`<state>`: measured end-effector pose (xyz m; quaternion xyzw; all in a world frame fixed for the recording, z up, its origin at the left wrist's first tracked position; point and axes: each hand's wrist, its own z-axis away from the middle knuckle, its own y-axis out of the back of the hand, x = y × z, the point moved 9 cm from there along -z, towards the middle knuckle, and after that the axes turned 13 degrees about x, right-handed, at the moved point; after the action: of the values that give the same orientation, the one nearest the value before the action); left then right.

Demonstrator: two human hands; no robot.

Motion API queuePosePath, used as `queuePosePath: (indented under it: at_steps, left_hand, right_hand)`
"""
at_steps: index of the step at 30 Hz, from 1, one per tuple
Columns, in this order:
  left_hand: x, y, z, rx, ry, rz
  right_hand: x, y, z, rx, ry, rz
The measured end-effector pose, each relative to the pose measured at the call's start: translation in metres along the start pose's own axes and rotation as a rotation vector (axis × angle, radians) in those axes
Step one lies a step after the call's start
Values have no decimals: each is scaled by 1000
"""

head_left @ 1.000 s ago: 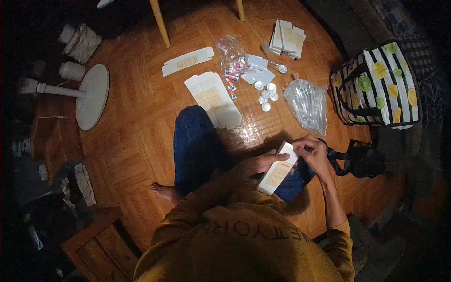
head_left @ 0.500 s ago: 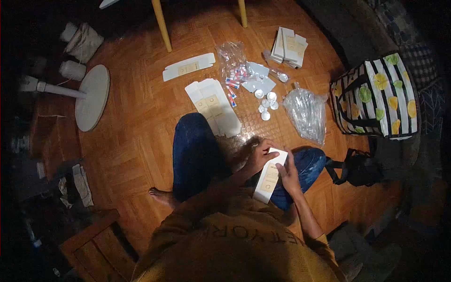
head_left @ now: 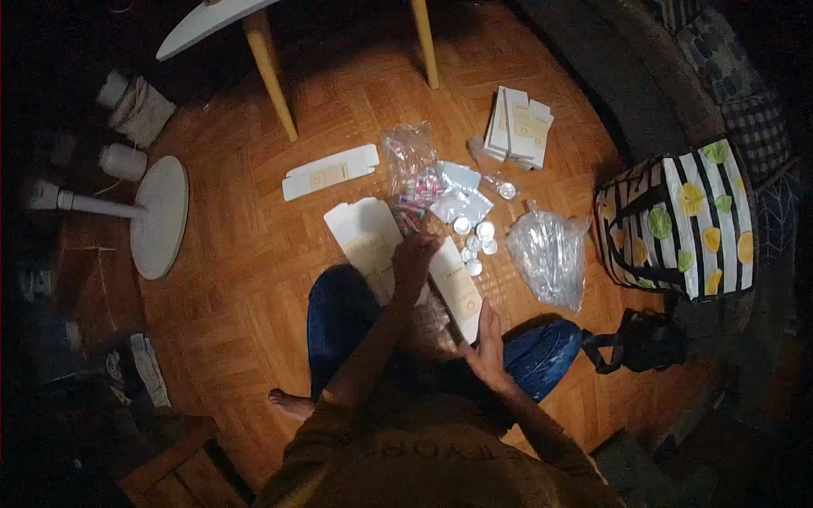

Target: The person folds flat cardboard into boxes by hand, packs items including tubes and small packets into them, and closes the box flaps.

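The right hand (head_left: 485, 351) pinches the near end of a white carton (head_left: 458, 286), probably light, crushable, best edge-held; the left hand (head_left: 415, 258) curls at its far end, hold unclear.

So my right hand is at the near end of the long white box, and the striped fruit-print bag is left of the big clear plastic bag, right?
Not quite: in the head view, the striped fruit-print bag is right of the big clear plastic bag. Your right hand is at the near end of the long white box.
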<state>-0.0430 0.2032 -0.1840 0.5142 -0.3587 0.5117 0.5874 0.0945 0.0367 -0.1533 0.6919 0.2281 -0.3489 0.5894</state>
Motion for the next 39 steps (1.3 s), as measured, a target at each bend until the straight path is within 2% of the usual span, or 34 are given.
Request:
queuePosePath:
  at_steps: [1,2,3,4,5,6,7,8,9,10,12,13,15,17,19,20,23,25,26,28,29,31,32,34,36,38,39]
  left_hand:
    - [-5,-5,-9,-6,-4,-2]
    - [0,2,-19,126,-81,158]
    - [5,11,-28,255,-158,320]
    - [3,16,-34,247,-164,319]
    - [-7,15,-37,101,-62,388]
    - [-7,13,-34,25,-14,421]
    - [-7,11,-30,-48,36,450]
    - [9,24,-20,46,14,324]
    - [17,36,-12,140,-9,198]
    - [-3,42,-6,134,-14,194]
    - [-39,48,1,41,-78,154]
    - [-37,47,6,9,-97,141]
    - [-53,57,26,78,172,94]
    - [-41,56,37,63,161,51]
    - [-39,48,45,44,143,18]
    - [-43,42,48,11,154,3]
    - [-48,28,50,-28,182,48]
    - [-47,25,53,-30,206,108]
    - [-42,21,54,-72,163,83]
    - [-40,18,57,-94,120,64]
    - [-51,15,59,-105,162,-12]
    - [-72,18,67,-79,212,-89]
    - [-73,19,70,-58,173,-15]
    - [-70,19,75,-22,118,60]
    - [-63,37,81,254,61,123]
    - [-33,45,90,322,7,156]
    - [-21,55,94,387,-41,185]
  right_hand:
    - [-2,5,-19,54,102,33]
    - [10,7,-43,84,46,39]
    - [31,10,-68,238,96,146]
    - [36,28,-105,350,62,67]
    - [51,44,-139,451,-118,7]
    - [67,59,-169,648,30,137]
    - [79,74,-198,725,-51,10]
    - [89,90,-225,811,-121,-123]
    - [124,98,-249,945,-59,35]
    - [151,100,-267,969,-217,20]
    - [176,104,-283,984,-344,268]
    - [194,102,-289,981,-350,272]
    - [242,63,-307,522,-385,419]
    - [282,44,-314,433,-388,320]
    - [270,49,-317,426,-255,365]
    - [270,52,-308,425,-262,369]
    - [179,100,-269,532,-216,434]
    - [171,86,-238,166,-364,250]
    - [170,86,-225,166,-358,252]
    - [157,75,-211,141,-169,205]
    - [152,70,-207,126,-150,199]
    - [85,74,-196,457,375,653]
    - [72,59,-190,448,392,634]
    - [39,17,-182,277,315,201]
    - [47,-69,-153,52,107,-120]
    - [-5,-112,-123,158,317,20]
    - [-14,-136,-110,157,323,14]
